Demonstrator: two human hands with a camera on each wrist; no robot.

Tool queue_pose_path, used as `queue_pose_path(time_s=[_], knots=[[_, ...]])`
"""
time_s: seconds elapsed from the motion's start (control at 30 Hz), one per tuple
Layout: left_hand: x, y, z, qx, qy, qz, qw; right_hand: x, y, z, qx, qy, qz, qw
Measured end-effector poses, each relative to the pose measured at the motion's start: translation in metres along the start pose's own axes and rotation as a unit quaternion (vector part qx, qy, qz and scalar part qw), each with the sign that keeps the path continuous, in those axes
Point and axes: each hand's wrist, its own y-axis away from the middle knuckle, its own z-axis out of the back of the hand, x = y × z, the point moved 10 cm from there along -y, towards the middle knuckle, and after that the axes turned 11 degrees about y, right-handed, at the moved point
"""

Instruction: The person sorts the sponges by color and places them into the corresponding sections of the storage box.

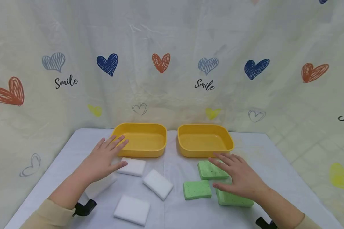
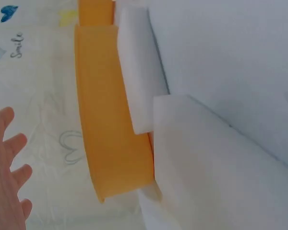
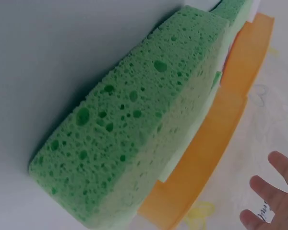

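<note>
My left hand (image 1: pixel 101 163), fingers spread, hovers over the left side of the table with nothing in it. Beneath and beside it lie several white sponge blocks, among them one by the left tray (image 1: pixel 132 166), one set at an angle (image 1: pixel 158 184) and one nearer me (image 1: pixel 132 210); another is mostly hidden under the wrist. My right hand (image 1: pixel 240 178) is likewise spread and holds nothing, above three green sponges: a back one (image 1: pixel 210 170), a left one (image 1: pixel 197 190) and a front one (image 1: pixel 235 199). Large pores show on a green sponge (image 3: pixel 120 115) in the right wrist view.
Two yellow trays stand side by side at the table's back edge, the left tray (image 1: pixel 143 152) behind the white blocks, the right tray (image 1: pixel 206 154) behind the green sponges. A curtain (image 1: pixel 177 38) printed with hearts hangs behind the white table (image 1: pixel 172 216).
</note>
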Motion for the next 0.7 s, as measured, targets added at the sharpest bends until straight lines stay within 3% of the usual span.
queue_pose_path(time_s=[0.13,0.33,0.7], knots=[[0.013,-0.003,0.002,0.009,0.006,0.02,0.9997,0.004,0.0,-0.008,0.028,-0.011,0.002,0.9995],[0.038,-0.01,0.001,0.027,0.007,0.052,0.9982,0.011,-0.002,-0.026,0.101,-0.026,0.001,0.9946],[0.077,-0.027,-0.005,0.062,0.012,0.102,0.9928,0.036,-0.01,-0.04,0.138,-0.038,0.068,0.9874]])
